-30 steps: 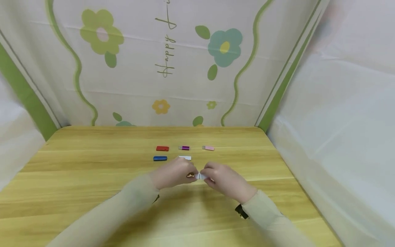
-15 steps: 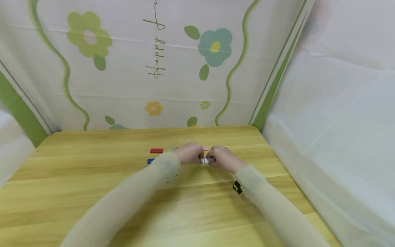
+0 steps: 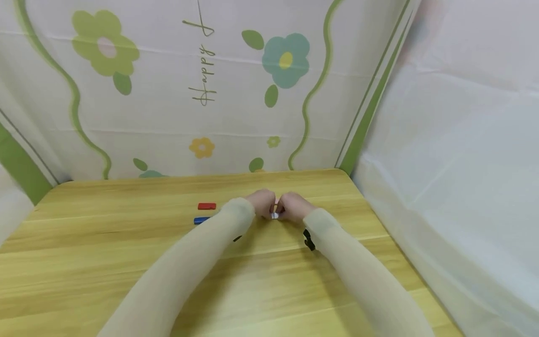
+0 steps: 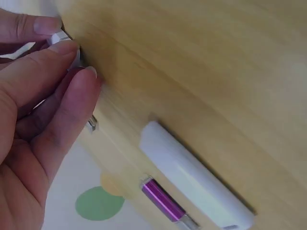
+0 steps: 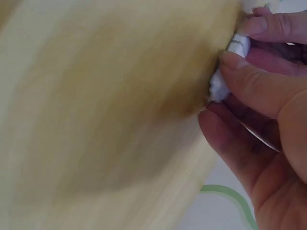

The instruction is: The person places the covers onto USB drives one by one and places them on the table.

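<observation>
Both hands meet over the table around a small white USB flash drive (image 3: 275, 216), which shows a thin seam across it in the right wrist view. My left hand (image 3: 263, 204) pinches one end between thumb and fingers. At the other end my right hand (image 3: 296, 207) pinches it the same way. Fingers cover most of the drive. Beside the left hand, a larger white stick (image 4: 192, 177) and a purple USB drive (image 4: 163, 199) with a metal plug lie on the table. A metal plug tip (image 4: 91, 123) peeks out behind the left fingers.
On the wooden table (image 3: 126, 262), a red USB drive (image 3: 207, 206) and a blue one (image 3: 201, 220) lie left of the hands. A flowered curtain (image 3: 168, 93) hangs behind the table, and white cloth (image 3: 455, 164) hangs along the right.
Both hands have moved away from the body with the white USB drive between them, toward the row of drives. The view has shifted slightly right. The hands now hide the purple drive in the head view.
</observation>
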`<action>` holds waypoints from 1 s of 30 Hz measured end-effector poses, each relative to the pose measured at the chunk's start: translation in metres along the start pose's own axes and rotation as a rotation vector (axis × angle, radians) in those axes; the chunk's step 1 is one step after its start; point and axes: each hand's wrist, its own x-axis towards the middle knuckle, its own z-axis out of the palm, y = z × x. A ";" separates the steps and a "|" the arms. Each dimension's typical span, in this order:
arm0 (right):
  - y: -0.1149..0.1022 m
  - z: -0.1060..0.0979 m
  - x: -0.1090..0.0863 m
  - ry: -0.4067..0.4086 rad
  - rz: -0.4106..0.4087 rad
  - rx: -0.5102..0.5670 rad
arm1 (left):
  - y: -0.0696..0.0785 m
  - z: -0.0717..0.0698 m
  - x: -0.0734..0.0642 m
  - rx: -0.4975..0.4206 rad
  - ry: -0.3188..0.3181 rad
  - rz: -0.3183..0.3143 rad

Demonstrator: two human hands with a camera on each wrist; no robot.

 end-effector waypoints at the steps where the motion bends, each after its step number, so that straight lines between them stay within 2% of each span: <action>1: -0.001 -0.001 0.003 0.000 0.014 -0.012 | 0.001 -0.002 -0.001 0.011 -0.002 -0.001; 6: -0.009 0.000 0.016 0.000 0.092 -0.084 | 0.004 -0.008 -0.005 0.024 -0.002 -0.005; 9: -0.014 0.001 0.020 0.006 0.136 -0.101 | 0.003 -0.007 -0.009 0.015 0.014 -0.031; 12: -0.020 -0.002 0.019 0.014 0.161 -0.087 | 0.004 -0.008 -0.011 0.009 0.027 -0.060; 19: -0.024 -0.008 0.010 -0.001 0.240 -0.078 | 0.016 -0.010 -0.011 0.004 0.041 -0.047; 25: -0.020 0.000 0.011 -0.006 0.236 -0.079 | 0.014 -0.002 -0.007 0.005 0.041 -0.071; 30: -0.020 0.004 0.011 0.012 0.248 -0.076 | 0.010 0.004 -0.003 0.017 0.062 -0.062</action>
